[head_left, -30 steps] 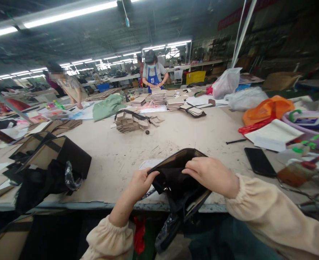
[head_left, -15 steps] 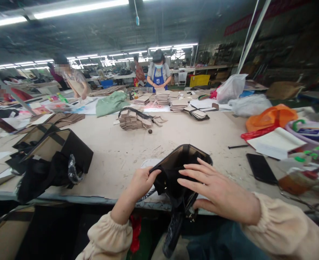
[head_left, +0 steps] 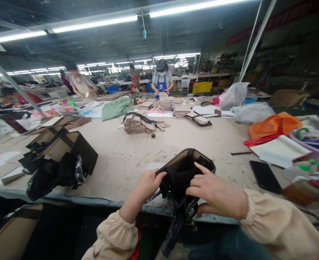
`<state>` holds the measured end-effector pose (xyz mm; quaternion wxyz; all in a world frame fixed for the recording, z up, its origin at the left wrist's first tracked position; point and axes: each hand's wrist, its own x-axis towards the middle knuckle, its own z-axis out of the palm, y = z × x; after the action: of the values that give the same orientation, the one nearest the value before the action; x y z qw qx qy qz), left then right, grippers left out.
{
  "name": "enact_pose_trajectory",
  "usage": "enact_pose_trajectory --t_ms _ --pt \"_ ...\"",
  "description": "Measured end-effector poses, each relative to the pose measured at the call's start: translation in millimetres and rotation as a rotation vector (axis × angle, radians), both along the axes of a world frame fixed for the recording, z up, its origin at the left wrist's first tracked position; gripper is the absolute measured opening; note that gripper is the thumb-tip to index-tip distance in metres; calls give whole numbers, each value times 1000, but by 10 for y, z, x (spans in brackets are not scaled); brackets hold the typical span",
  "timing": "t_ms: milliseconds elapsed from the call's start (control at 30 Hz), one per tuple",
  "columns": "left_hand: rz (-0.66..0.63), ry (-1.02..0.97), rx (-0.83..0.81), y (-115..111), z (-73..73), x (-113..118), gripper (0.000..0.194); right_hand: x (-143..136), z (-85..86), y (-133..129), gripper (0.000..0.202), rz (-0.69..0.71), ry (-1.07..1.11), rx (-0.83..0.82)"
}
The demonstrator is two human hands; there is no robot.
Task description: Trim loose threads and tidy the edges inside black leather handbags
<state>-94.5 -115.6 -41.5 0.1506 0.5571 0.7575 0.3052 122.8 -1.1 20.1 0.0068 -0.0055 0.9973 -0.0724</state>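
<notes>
Beneath everything in front of you spreads the worktable [head_left: 113, 160], its pale top scuffed and marked. Across it stands a co-worker in a blue apron [head_left: 161, 86], both hands at a stack of flat pieces. To your left sit two boxy black bags [head_left: 86, 150], one close behind the other, their tan insides showing and dark fabric spilling over the near side.

The black bag [head_left: 179, 180] you are handling is right before you at the table's near edge, its mouth open toward you and a plastic-wrapped strap [head_left: 172, 234] hanging below the edge. On your far right, a purple basin [head_left: 318, 148] holds a white-and-blue pack, with an orange plastic bag [head_left: 270, 126] just beside it. A green cloth [head_left: 117, 108] lies bunched farther back, and nearer you is a bundle of tan pieces [head_left: 134, 124].

Your left hand [head_left: 147, 185] pinches the black bag's left rim between thumb and fingers. Your right hand [head_left: 216, 193] is at its right side, forefinger extended over the opening and the other fingers bent by the dark lining; you cannot tell whether it grips. A black phone [head_left: 265, 177] lies right of that hand, and a small dark round object [head_left: 153, 135] sits near the tan bundle.
</notes>
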Motion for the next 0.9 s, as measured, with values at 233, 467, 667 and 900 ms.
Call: enact_pose_trajectory --t_ms 233,467,667,900 --pt "-52 28 -17 -26 45 75 37 154 32 -106 26 -17 -7 -41" --pt "6 98 -20 -180 -8 112 36 444 20 -402 14 -25 -102 -131" --pt "188 154 56 -108 -37 158 34 457 57 -489 9 -92 -137 -108" --pt "61 25 31 -24 -91 283 33 448 202 -297 34 -198 20 -338"
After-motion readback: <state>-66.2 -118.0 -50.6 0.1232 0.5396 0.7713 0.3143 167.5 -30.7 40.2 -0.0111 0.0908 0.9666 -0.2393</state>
